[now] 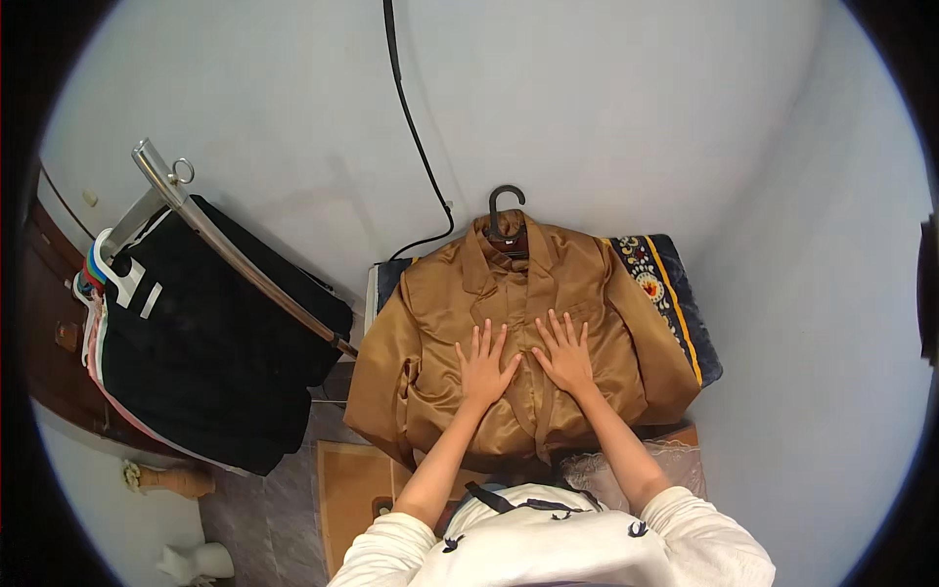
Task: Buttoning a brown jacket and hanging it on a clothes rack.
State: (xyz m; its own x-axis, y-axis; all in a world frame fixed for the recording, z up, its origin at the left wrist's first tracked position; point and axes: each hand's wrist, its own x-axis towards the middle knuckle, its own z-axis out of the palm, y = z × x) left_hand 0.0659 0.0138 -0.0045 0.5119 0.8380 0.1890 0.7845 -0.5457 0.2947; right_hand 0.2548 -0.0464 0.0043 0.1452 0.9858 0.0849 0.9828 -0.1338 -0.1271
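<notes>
A shiny brown jacket [445, 293] lies spread front side up, its sleeves out to both sides and its lower edge toward me. From its collar sticks the hook of a black hanger [506, 196]. My left hand [483, 369] rests flat on the left front panel, fingers spread. On the right panel, just below the lapel, my right hand [565, 357] also lies flat with its fingers apart. Neither hand grips the cloth. Beneath the jacket is a dark patterned blanket [690, 328] with yellow stripes, mostly covered.
To the left, black garments [215, 342] hang on a metal rail [235, 252]. A black cable [421, 147] runs down the wall behind the jacket. Clear plastic [675, 465] lies near my right forearm. A clay vase [176, 479] and a white mannequin form [196, 561] stand at lower left.
</notes>
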